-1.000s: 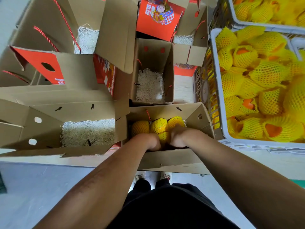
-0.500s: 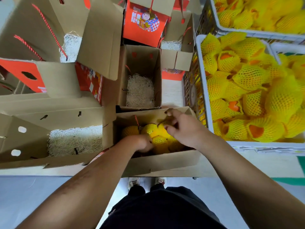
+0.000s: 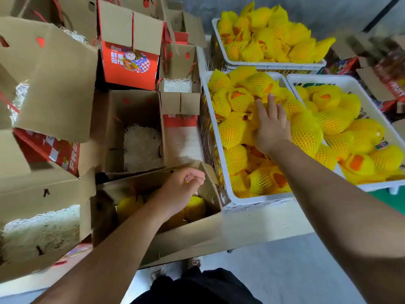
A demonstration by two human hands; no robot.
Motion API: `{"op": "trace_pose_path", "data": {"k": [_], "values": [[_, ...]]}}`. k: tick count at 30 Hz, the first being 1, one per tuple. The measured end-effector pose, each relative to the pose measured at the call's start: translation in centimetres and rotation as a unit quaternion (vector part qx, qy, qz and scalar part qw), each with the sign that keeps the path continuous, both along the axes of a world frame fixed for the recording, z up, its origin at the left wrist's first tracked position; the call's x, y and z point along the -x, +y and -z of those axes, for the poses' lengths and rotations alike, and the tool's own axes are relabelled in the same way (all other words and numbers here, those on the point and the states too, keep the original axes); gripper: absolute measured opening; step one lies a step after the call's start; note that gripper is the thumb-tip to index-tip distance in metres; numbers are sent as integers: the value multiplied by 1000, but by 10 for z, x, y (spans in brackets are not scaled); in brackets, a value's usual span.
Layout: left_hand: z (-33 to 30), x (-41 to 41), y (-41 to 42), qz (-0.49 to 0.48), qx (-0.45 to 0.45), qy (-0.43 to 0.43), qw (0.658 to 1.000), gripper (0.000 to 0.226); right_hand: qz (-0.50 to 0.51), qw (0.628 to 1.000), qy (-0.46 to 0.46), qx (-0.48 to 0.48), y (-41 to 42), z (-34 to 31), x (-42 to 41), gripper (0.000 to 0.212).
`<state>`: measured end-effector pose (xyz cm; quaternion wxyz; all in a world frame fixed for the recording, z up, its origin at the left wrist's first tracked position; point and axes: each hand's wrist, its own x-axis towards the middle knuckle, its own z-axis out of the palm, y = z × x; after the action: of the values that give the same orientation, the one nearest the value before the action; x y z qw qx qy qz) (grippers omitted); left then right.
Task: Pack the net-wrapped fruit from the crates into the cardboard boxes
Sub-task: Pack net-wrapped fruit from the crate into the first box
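Note:
Several net-wrapped fruits (image 3: 232, 132), yellow foam over orange skin, fill the near white crate (image 3: 258, 199). My right hand (image 3: 269, 126) lies on top of that pile with straight, spread fingers, touching the nets. A brown cardboard box (image 3: 153, 178) in front of me holds several wrapped fruits (image 3: 195, 207). My left hand (image 3: 182, 189) hovers over that box with loosely curled fingers; I see nothing held in it, and it hides part of the fruit below.
Two more white crates of wrapped fruit stand at the back (image 3: 271, 64) and at the right (image 3: 350, 81). Open boxes lined with white shredded paper sit behind (image 3: 140, 145) and to the left (image 3: 41, 229). A red printed box (image 3: 129, 62) stands further back.
My right hand left the box and moved right and away onto the fruit in the near crate. My left hand lifted off the fruit in the box. The view swung to the right.

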<state>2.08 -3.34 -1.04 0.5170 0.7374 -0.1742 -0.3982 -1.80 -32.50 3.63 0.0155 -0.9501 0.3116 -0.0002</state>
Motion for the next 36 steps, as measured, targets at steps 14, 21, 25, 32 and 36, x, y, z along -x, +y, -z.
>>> {"op": "trace_pose_path", "data": {"k": [14,21,25,32,36], "values": [[-8,10,5,-19,-10,23,1000,14,-27,981,88,171,-21,-22,3,68],[-35,9,-3,-97,104,25,989,33,-152,951,-216,-161,48,-48,12,96],[-47,1,5,-94,249,97,959,66,-237,839,-243,-425,132,-40,8,91],[-22,-8,63,-202,270,199,920,78,-199,874,-186,-402,204,4,5,74],[-8,-6,92,-179,195,139,954,94,-235,855,-136,-441,213,17,8,78]]}}
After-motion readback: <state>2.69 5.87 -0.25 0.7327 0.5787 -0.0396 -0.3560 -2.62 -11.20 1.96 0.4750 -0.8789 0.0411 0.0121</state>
